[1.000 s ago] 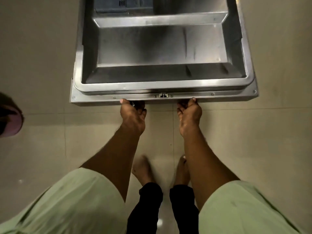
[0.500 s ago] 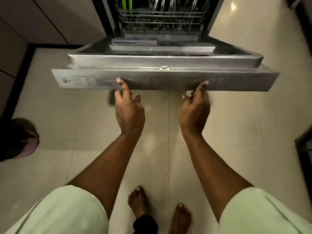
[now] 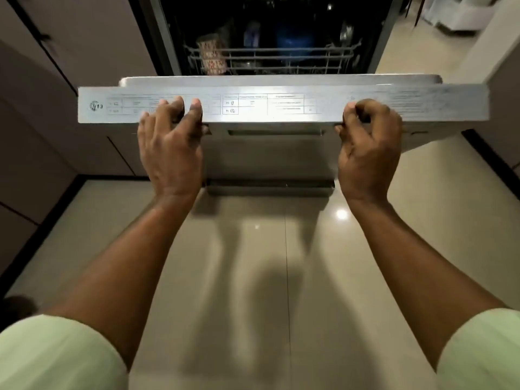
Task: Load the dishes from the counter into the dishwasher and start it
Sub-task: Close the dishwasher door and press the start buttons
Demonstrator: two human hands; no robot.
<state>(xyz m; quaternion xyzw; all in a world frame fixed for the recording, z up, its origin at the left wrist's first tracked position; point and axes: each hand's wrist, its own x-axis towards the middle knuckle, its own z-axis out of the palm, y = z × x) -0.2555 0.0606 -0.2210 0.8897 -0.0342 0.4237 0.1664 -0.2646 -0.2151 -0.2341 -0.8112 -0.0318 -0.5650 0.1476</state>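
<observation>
The dishwasher door [image 3: 281, 104] is partly raised, with its steel top edge and printed control strip facing me. My left hand [image 3: 171, 144] grips that edge left of centre, fingers over the strip. My right hand [image 3: 368, 147] grips the edge right of centre with curled fingers and the thumb underneath. Behind the door, the dark tub shows a wire rack [image 3: 270, 61] holding a patterned cup [image 3: 211, 56] and a blurred blue item [image 3: 292, 38]. Other dishes in there are too dim to make out.
Beige cabinet fronts [image 3: 56, 94] line the left side, and a wall or cabinet [image 3: 503, 80] stands at the right. Glossy tiled floor [image 3: 281, 263] stretches below the door. A dark object [image 3: 14, 308] sits at the lower left edge.
The door has swung up from lying flat to partly raised. Both hands rose with it and moved wider apart along its edge. My view lifted, so my feet have left the frame.
</observation>
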